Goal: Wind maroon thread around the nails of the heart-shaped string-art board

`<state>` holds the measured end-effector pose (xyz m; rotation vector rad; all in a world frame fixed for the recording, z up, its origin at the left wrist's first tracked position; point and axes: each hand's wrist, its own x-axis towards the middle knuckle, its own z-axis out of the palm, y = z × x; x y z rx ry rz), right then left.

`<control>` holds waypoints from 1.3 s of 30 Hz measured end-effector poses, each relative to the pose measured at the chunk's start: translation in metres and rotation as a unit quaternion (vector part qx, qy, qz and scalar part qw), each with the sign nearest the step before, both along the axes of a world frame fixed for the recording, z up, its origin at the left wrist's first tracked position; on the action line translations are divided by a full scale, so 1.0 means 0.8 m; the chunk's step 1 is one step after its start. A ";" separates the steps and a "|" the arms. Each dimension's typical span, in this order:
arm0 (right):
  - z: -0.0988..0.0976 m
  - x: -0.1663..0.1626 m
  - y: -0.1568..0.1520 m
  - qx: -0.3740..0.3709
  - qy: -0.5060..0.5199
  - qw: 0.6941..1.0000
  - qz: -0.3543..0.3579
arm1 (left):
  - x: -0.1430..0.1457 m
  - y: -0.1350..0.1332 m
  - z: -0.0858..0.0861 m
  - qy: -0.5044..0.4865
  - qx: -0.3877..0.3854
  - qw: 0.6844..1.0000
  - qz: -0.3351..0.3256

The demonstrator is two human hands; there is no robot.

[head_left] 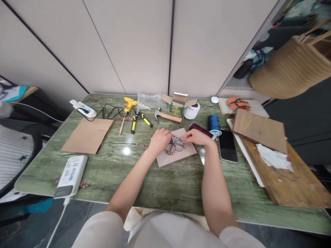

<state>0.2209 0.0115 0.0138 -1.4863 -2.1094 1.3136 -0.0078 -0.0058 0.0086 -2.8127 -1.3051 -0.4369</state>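
Observation:
A small pale board (164,159) lies tilted on the table in front of me, bearing a round frame (176,145) of upright pins with dark thread strung across it like spokes. My left hand (161,140) is closed over the left side of the board and frame, its fingers bent at the rim. At the frame's right edge, my right hand (198,136) has thumb and fingers pinched together. Whatever sits in that pinch is too fine to make out. A dark red thread spool (200,131) lies just behind the right hand, and a blue thread spool (214,124) stands beside it.
Behind are a hammer (169,116), pliers (139,120), yellow glue gun (129,104), open box (177,109) and white spool (192,111). Cardboard (88,136) and a power bank (71,175) lie left; a phone (228,146) and wooden board (289,186) lie right.

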 end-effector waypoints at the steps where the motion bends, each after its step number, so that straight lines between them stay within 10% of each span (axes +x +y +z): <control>1: -0.002 0.001 0.001 0.002 -0.003 1.000 -0.005 | 0.001 -0.003 0.000 -0.007 -0.003 1.000 0.010; 18: 0.000 0.007 0.001 -0.011 0.011 1.000 -0.020 | 0.018 -0.040 0.000 -0.025 -0.012 0.992 0.123; 39: -0.004 0.009 0.000 -0.085 0.054 0.995 -0.008 | 0.039 -0.063 -0.010 -0.004 -0.010 0.999 0.032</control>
